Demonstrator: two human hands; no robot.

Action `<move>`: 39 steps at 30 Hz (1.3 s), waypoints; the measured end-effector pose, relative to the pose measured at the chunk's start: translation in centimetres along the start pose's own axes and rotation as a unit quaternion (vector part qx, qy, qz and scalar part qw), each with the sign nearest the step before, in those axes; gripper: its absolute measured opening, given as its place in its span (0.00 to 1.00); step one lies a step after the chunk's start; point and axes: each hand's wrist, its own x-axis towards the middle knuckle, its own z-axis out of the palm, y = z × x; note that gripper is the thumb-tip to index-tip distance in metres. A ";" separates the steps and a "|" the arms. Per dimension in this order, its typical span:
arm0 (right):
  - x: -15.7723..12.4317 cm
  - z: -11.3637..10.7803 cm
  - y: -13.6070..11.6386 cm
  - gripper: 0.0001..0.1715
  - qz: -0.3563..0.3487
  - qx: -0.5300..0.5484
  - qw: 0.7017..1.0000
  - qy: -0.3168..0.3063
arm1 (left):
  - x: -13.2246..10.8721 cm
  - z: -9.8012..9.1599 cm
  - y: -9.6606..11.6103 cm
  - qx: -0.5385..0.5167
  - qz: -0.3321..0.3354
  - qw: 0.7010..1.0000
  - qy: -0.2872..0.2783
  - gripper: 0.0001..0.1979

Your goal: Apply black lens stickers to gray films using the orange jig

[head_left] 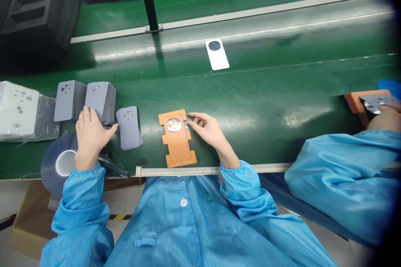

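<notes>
My left hand (91, 135) is stretched flat, thumb out to the side, its fingertips over the lower edge of a stack of grey phone-back-shaped sheets (97, 97). Just right of its thumb lies a smaller pile of the same grey sheets (129, 129) with camera holes. In front of me an orange fixture plate (178, 146) lies flat, with a shiny round camera-hole piece (174, 125) near its top. My right hand (206, 129) is beside the plate's upper right edge, thumb and index finger apart, nothing seen between them.
Another grey stack (65, 102), a plastic-wrapped stack (19, 110) and a clear tape roll (50, 164) are at the left. A white phone back (218, 58) lies farther off on the green belt. At right, a co-worker's hand (387, 118) holds a piece over another orange fixture (354, 102).
</notes>
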 end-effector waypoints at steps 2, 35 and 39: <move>-0.2 -0.1 -0.1 0.24 0.005 0.001 1.000 0.002 | -0.2 0.2 -0.2 -0.013 0.015 1.000 0.001 0.34; -0.6 2.2 -2.0 0.39 -0.025 0.130 0.986 -0.097 | -13.1 2.2 17.0 -0.175 0.328 0.928 -0.025 0.26; -0.9 1.9 -2.4 0.41 -0.069 0.006 0.994 -0.087 | -13.9 2.7 17.0 -0.176 0.330 0.926 -0.047 0.26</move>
